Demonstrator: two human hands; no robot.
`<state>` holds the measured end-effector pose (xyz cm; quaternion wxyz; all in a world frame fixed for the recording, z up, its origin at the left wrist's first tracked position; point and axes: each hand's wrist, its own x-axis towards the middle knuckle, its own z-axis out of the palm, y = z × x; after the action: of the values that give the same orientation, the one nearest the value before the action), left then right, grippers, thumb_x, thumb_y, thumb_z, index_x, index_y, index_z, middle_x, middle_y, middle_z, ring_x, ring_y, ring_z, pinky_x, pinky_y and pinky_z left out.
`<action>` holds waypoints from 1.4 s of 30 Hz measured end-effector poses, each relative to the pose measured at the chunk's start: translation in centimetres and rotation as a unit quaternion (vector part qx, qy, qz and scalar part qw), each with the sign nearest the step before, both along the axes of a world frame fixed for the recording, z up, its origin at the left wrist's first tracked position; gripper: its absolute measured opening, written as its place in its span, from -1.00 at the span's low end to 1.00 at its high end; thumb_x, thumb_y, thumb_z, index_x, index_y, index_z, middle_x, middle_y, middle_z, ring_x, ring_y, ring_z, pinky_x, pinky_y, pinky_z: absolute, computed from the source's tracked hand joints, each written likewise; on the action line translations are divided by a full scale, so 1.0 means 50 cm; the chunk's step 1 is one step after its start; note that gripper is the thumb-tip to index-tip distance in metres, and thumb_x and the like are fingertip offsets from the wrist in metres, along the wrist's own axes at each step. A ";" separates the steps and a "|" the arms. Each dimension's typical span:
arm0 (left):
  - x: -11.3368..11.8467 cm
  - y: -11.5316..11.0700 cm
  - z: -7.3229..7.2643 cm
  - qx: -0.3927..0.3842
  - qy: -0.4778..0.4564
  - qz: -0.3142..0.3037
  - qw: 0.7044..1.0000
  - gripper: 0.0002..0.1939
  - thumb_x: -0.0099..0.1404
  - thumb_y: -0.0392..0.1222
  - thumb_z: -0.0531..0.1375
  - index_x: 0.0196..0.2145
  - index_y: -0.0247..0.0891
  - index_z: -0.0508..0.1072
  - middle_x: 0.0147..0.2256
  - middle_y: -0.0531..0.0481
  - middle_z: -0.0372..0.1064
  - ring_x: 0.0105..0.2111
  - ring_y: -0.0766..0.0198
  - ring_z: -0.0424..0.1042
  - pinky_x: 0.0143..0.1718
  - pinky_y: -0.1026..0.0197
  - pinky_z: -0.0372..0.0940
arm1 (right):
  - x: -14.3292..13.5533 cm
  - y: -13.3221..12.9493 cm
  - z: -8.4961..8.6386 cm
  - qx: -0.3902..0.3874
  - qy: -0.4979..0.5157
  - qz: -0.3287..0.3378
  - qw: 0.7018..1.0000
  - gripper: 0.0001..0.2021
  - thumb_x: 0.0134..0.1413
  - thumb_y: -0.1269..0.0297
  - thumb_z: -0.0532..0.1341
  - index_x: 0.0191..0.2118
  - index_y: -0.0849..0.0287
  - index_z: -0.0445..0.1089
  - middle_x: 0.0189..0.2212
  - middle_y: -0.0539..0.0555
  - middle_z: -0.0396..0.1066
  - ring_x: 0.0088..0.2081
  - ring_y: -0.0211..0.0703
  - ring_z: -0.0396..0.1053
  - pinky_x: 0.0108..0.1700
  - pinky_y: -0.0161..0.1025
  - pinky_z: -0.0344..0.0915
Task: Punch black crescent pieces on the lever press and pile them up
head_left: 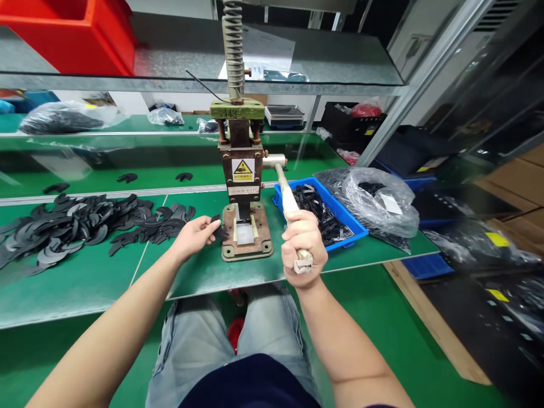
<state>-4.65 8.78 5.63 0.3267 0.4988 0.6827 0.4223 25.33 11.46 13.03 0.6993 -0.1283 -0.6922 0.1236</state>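
A hand press (243,153) stands on the green bench, with a spring on top and a yellow warning label on its front. My right hand (304,245) is wrapped round the end of its lever handle (288,195), to the right of the press. At the left edge of the press base (267,226), my left hand (196,235) pinches a small curved black plastic piece (220,231). To the left lies a large heap of similar curved black pieces (80,224), with a smaller pile (157,224) beside it.
Right of the press sits a blue tray (355,233) of small black parts, beside a clear plastic bag (378,198). A few loose curved pieces (127,177) lie farther back. A red bin (97,39) stands on the metal shelf (178,51) above.
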 end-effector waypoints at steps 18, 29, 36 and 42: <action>0.058 0.107 0.031 -0.099 -0.122 -0.125 0.980 -0.51 0.32 0.19 0.43 -0.22 -0.22 0.32 -0.54 0.11 0.44 -0.57 0.32 0.51 -0.50 0.30 0.43 | 0.008 -0.001 -0.001 -0.004 -0.021 0.006 1.000 -0.84 0.16 0.42 0.32 -0.31 0.02 0.34 -0.34 -0.05 0.46 0.04 0.04 0.56 0.17 0.25 0.44; 0.076 0.131 0.037 -0.187 -0.098 -0.087 0.974 -0.53 0.32 0.14 0.44 -0.06 -0.20 0.41 -0.62 0.16 0.37 -0.66 0.32 0.45 -0.63 0.36 0.27 | -0.006 -0.003 0.000 -0.015 0.021 0.011 1.000 -0.85 0.21 0.36 0.30 -0.33 0.02 0.31 -0.39 -0.06 0.43 -0.02 0.00 0.55 0.14 0.23 0.45; 0.071 0.151 0.053 -0.205 -0.088 -0.112 0.968 -0.60 0.30 0.03 0.47 -0.07 -0.19 0.46 -0.65 0.15 0.36 -0.69 0.30 0.41 -0.64 0.33 0.27 | -0.003 -0.001 -0.002 -0.010 0.013 -0.008 1.000 -0.86 0.23 0.35 0.27 -0.34 0.03 0.32 -0.39 -0.05 0.42 -0.05 0.00 0.55 0.12 0.21 0.44; 0.095 0.132 0.059 -0.156 -0.071 -0.087 0.981 -0.64 0.30 0.01 0.45 -0.10 -0.22 0.48 -0.63 0.09 0.38 -0.68 0.23 0.41 -0.63 0.27 0.25 | 0.006 -0.003 0.004 0.000 -0.008 -0.011 1.000 -0.86 0.24 0.33 0.27 -0.34 0.03 0.33 -0.38 -0.04 0.42 -0.07 0.01 0.55 0.11 0.22 0.46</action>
<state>0.08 15.39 8.58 0.4836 0.4683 0.6690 0.3152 25.63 11.31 13.25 0.6947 -0.1365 -0.6968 0.1151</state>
